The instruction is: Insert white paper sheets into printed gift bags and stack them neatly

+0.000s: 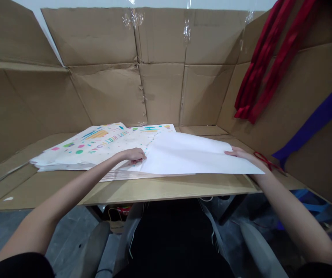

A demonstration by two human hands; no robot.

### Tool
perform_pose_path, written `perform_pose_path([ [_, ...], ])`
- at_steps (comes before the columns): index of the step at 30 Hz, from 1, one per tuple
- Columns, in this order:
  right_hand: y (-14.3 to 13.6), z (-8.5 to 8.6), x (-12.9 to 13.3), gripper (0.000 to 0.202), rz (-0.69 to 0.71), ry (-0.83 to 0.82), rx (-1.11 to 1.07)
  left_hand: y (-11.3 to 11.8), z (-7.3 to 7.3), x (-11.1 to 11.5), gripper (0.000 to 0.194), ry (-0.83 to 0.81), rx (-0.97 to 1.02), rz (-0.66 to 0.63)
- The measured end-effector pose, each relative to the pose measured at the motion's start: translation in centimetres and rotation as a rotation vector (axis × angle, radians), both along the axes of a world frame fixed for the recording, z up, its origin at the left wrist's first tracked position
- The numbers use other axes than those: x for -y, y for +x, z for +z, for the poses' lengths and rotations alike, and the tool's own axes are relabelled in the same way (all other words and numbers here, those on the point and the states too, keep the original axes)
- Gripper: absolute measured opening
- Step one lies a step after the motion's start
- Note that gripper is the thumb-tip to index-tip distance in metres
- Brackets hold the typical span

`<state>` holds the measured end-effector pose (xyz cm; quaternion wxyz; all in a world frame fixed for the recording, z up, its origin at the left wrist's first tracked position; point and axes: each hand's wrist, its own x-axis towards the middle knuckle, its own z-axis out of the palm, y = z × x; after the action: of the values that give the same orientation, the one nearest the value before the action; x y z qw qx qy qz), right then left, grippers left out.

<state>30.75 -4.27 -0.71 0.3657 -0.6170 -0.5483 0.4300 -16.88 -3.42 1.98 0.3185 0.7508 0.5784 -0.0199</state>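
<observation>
A large white sheet [192, 156], blank on its upper side and curved along its far edge, spans the space between my hands. My left hand [134, 155] is closed with curled fingers at the sheet's left edge, over the printed stack. At the sheet's right end my right hand [238, 152] grips it, thumb on top and the other fingers hidden underneath. Beneath and to the left lies a stack of white sheets [76, 148] printed with colourful shapes and "HAPPY BIRTHDAY" lettering. The white sheet covers part of that stack.
Cardboard walls [105, 92] enclose the table [166, 189] at the back and sides. Red ribbons [258, 77] and a blue ribbon [313, 119] hang on the right. Red-handled scissors [266, 160] lie beyond my right wrist. A thin strip [12, 172] lies at far left.
</observation>
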Motion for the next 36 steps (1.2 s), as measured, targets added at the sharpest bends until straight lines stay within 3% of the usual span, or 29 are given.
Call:
perform_pose_path([
  [6,-1.1,0.6,0.3,0.052,0.013,-0.078,-0.046,0.0,-0.2,-1.0,0.023,0.157,-0.05,-0.047],
  [12,-3.0,-1.7,-1.9,0.048,0.079,-0.113,-0.211,-0.1,-0.5,-1.4,0.017,0.185,-0.106,-0.249],
  [16,-2.9,-2.8,-2.7,0.047,0.108,-0.078,-0.268,-0.3,-0.1,-1.0,0.019,0.146,-0.052,-0.177],
  [20,-2.6,-3.0,-2.0,0.051,0.125,-0.008,-0.291,-0.8,0.4,-0.4,0.026,0.239,0.043,-0.156],
  [24,-4.4,-4.1,-1.7,0.046,0.068,-0.031,-0.374,-0.7,0.4,-0.3,0.03,0.239,0.151,-0.161],
  [28,-6.7,-5.5,-2.3,0.037,0.101,0.019,-0.409,0.0,0.4,-0.6,0.03,0.203,0.15,-0.154],
  [32,-7.4,-4.9,-2.3,0.037,0.127,0.004,-0.472,0.1,0.4,-0.7,0.028,0.183,0.128,-0.126],
  [36,-5.9,-3.5,-2.4,0.044,0.139,-0.044,-0.455,-0.4,0.1,-0.7,0.028,0.203,0.117,-0.158],
])
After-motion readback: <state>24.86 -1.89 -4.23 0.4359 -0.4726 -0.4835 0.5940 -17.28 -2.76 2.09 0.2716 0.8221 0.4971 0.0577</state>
